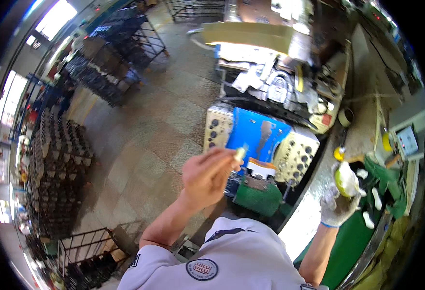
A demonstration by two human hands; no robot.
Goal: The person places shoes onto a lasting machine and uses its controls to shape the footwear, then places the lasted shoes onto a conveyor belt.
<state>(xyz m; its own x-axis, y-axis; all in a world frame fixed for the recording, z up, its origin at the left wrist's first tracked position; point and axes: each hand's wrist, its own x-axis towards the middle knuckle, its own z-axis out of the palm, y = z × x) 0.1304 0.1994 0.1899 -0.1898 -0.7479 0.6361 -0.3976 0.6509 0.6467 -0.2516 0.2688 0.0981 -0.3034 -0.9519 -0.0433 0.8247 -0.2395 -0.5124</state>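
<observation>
My bare left hand (207, 176) is raised in front of the machine, its fingertips pinching a small pale yellow piece (240, 153) whose kind I cannot make out. On my right hand (338, 208) is a whitish-grey work glove. Its fingers curl around a rounded yellow-and-white thing (346, 181), too blurred to name. Beyond my left hand stands a machine with a blue sheet cover (251, 133) between two cream panels of dark round knobs (297, 157). A green metal block (257, 193) with a white-and-orange piece on top sits nearest my body.
Past the machine, a cluttered bench (275, 82) holds plastic bags and papers. Several small white pieces (368, 220) and a dark green cloth (384, 181) lie beside my right hand. A small screen (407, 140) stands far right. Racks of stacked parts (60, 169) line the tiled floor (140, 145) at left.
</observation>
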